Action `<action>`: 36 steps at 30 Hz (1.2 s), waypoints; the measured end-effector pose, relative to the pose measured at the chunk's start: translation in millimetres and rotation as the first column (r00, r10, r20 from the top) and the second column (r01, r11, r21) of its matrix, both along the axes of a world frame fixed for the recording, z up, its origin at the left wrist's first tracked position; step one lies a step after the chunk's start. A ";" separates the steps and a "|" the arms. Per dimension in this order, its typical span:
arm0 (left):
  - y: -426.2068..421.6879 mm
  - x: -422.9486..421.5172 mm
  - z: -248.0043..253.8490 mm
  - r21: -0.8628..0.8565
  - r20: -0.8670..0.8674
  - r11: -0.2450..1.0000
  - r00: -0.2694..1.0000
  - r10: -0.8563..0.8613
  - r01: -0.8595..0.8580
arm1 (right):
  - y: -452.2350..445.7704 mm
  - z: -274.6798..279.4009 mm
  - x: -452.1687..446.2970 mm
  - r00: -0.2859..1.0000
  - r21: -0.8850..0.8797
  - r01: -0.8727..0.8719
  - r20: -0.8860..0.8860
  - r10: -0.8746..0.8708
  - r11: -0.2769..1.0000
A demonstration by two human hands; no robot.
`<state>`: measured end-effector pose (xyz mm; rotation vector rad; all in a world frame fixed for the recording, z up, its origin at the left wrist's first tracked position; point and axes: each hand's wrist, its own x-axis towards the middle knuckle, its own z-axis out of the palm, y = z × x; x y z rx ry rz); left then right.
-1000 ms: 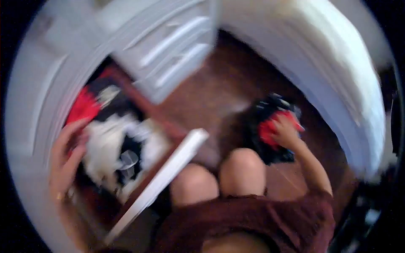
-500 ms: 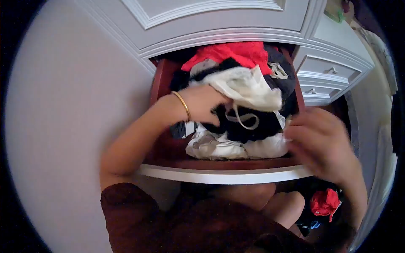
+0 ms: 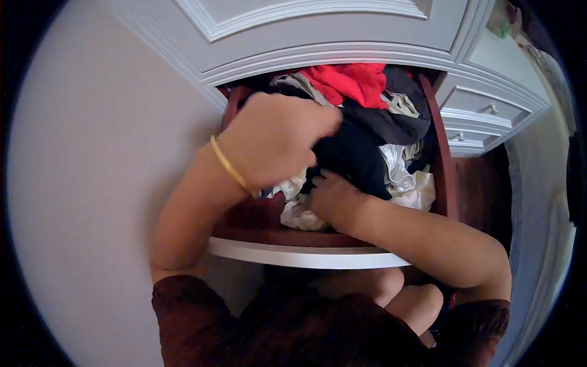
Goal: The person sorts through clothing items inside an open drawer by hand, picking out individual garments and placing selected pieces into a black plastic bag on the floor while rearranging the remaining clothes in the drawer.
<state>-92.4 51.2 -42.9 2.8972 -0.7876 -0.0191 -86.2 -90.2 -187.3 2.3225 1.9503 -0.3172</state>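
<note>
Find the black garment (image 3: 351,160) inside the open drawer (image 3: 333,258), in the middle of the contents. Note the right hand (image 3: 335,199) near the front of the drawer, with bent fingers on the black garment, beside the white cloth (image 3: 298,216) at the front edge. Note the left hand (image 3: 275,137) above the left half of the drawer, back uppermost and blurred, with curled fingers and a gold bangle (image 3: 227,164) around the wrist. For both hands, treat the grip as undetermined: with fingertips partly hidden, cannot tell whether apart, together or clamped on cloth. Along the right side of the drawer, note the white satiny cloth (image 3: 398,171), with cream cloth (image 3: 422,192) just in front. At the rear of the drawer, note the red garment (image 3: 351,82), with a dark grey garment (image 3: 391,123) beside it to the right. Outside the drawer, note the white cabinet front (image 3: 330,29) above the rear, the small drawer unit (image 3: 480,113) beyond the right side, the plain wall (image 3: 98,183) to the left, and the bare knees (image 3: 422,304) below the front.
</note>
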 end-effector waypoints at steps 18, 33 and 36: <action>72.0 51.0 -64.3 0.555 0.162 0.708 0.891 0.424 -0.438 | -135.4 50.0 51.6 0.281 -0.125 0.788 -0.799 -0.533 0.603; -70.2 2.7 -1.9 0.588 -0.474 0.718 0.878 -0.067 0.372 | -131.2 32.2 62.0 -0.083 -0.081 0.957 -0.997 -0.004 0.279; -44.4 13.4 -32.1 0.193 -0.015 0.852 0.870 -0.493 0.486 | -134.3 27.4 67.2 -0.091 -0.080 0.968 -0.995 0.035 0.237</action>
